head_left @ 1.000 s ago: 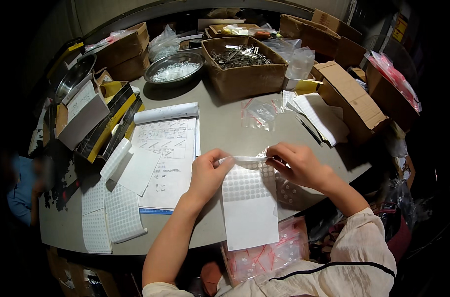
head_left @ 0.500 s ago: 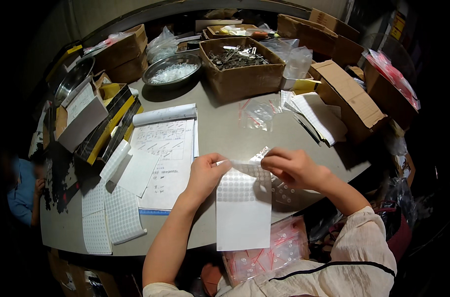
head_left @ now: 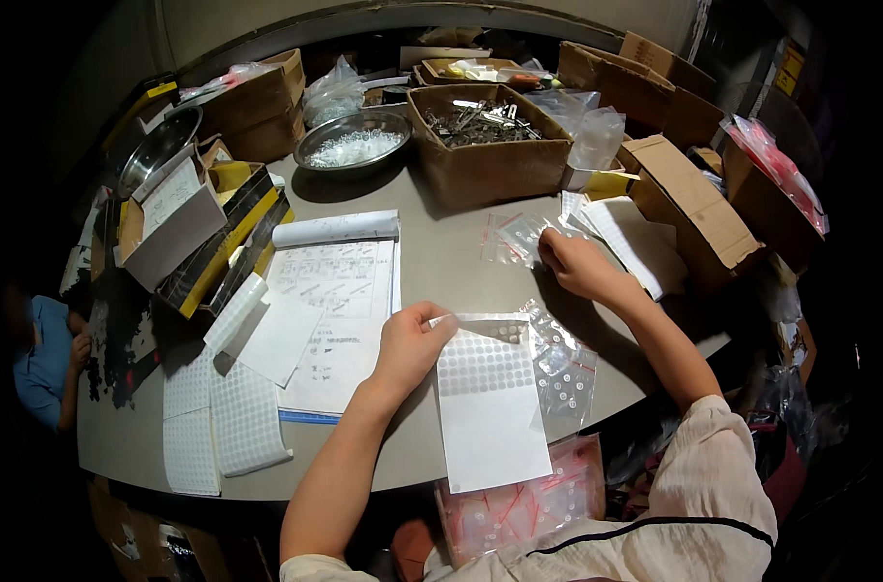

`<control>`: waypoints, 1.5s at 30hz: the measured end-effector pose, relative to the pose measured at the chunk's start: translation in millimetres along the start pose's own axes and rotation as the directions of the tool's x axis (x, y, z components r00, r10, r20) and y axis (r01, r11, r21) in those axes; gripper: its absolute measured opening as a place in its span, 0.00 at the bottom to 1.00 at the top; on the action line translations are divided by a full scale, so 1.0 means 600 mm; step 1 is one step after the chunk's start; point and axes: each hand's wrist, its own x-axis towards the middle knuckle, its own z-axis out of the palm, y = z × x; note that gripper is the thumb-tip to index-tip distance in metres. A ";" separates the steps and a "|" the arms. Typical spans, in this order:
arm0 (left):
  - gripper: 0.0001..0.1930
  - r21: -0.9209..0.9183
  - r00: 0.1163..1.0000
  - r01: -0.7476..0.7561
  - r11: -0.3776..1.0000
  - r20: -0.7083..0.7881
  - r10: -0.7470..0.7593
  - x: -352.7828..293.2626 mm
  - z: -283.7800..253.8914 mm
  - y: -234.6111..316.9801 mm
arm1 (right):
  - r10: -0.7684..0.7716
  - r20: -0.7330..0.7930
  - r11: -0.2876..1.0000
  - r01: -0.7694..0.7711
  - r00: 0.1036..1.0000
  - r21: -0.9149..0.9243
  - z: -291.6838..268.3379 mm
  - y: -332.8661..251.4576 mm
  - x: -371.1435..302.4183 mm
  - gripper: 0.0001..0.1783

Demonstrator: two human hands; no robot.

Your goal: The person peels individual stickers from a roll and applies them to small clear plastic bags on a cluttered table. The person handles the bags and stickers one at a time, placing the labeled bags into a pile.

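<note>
Sticker sheet, white with rows of grey dots across its upper half, slants over the near edge of the table, its lower end in front of a pile of clear, red-lined bags by the person's lap. The left hand has its thumb and forefinger clamped on the sheet's top left corner. Just right of the sheet lies a clear bag with small round pieces showing. Left of that hand, a notepad rests with its top pages rolled back. Farther out, the right hand is at some small clear packets, fingertips drawn together; whether they grip one, I cannot tell from this angle. Beyond stand a metal bowl of translucent pieces and a cardboard box of metal parts.
</note>
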 end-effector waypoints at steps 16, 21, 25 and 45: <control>0.13 0.042 0.997 -0.040 0.998 0.062 0.038 -0.007 0.007 0.015 | -0.128 -0.091 0.985 0.137 0.988 0.101 -0.006 0.082 -0.044 0.07; 0.11 0.035 0.996 -0.064 0.997 0.064 0.062 -0.008 0.004 0.008 | -0.132 -0.127 0.991 0.126 0.983 -0.053 0.030 0.074 -0.035 0.06; 0.09 0.043 0.993 -0.090 0.995 0.075 0.086 -0.008 0.006 0.005 | -0.198 -0.206 0.979 0.181 0.958 -0.099 0.034 0.063 -0.034 0.07; 0.13 0.070 0.997 -0.041 0.997 0.064 0.036 -0.020 0.006 0.025 | -0.145 -0.111 0.962 0.166 0.983 0.216 -0.042 -0.041 -0.145 0.05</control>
